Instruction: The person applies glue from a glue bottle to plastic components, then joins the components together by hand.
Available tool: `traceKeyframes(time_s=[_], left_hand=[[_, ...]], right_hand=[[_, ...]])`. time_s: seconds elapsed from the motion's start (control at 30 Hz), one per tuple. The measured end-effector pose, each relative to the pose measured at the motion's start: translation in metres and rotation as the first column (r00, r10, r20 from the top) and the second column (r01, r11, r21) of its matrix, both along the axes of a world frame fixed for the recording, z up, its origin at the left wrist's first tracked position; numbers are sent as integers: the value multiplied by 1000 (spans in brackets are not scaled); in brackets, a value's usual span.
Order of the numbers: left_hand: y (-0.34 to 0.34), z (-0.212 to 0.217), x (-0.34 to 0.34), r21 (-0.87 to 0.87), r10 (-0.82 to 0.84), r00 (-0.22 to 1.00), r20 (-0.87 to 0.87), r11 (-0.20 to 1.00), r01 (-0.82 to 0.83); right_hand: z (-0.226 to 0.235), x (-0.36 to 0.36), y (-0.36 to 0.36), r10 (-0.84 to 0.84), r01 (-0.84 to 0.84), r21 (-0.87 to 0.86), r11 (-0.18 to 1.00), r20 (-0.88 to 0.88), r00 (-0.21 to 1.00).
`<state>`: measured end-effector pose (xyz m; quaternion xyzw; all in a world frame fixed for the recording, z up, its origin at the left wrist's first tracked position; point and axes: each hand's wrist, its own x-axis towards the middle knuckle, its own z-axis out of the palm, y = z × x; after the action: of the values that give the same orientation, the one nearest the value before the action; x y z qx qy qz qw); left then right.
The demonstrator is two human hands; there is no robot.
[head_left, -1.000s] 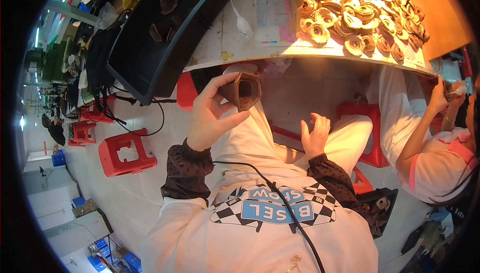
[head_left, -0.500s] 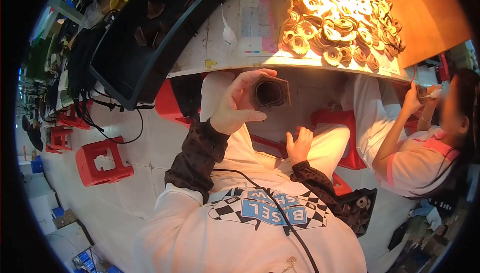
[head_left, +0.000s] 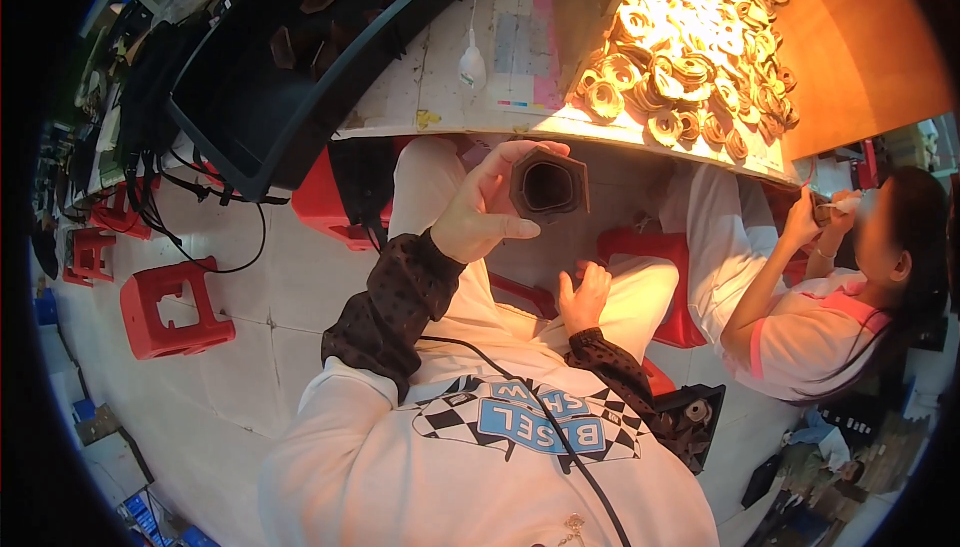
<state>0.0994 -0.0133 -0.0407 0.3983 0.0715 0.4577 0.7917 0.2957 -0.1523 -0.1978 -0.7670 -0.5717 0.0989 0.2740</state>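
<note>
My left hand (head_left: pixel 484 209) grips a brown hollow piece (head_left: pixel 549 187) by its left side, thumb below and fingers over the top. The piece has an angular outer edge and a dark, rounded opening facing up; its material is hard to tell. It is held above my lap, just short of the table edge. Lower and to the right, my right hand (head_left: pixel 586 298) rests by my thigh with its fingers loosely apart and nothing visible in it.
Brown ring-shaped pieces (head_left: pixel 690 72) lie heaped under bright light on the table (head_left: pixel 440 97). A black tray (head_left: pixel 240 137) holds brown scraps at left. Red stools (head_left: pixel 172 309) stand on the floor. At right, a co-worker (head_left: pixel 815 327) handles something small. A dark box (head_left: pixel 690 422) sits beside me.
The view has shifted slightly, so stools and the co-worker appear farther left. My left hand still holds the brown piece in nearly the same pose. My right hand stays by my thigh.
</note>
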Motion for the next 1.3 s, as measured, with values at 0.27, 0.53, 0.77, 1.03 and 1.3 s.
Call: traceKeyframes(time_s=[0.27,0.53,0.77,1.03,1.3], left_hand=[[12,9,-1,134,11,1000,27,991,-14],[15,9,1,176,75,995,60,981,-85],[12,5,0,195,129,991,-40,974,-119],[1,-22,21,-23,94,958,-269,994,-104],[-6,-45,42,-57,205,867,-455,965,-258]], right_hand=[[-1,0,0,-8,8,-18,1000,20,1000],[-5,2,-1,-4,4,-44,999,12,1000],[-7,-1,-1,-5,6,-42,999,33,999],[-12,5,-4,-54,53,-27,998,-39,998],[-19,11,-4,-111,106,-61,992,-81,990]])
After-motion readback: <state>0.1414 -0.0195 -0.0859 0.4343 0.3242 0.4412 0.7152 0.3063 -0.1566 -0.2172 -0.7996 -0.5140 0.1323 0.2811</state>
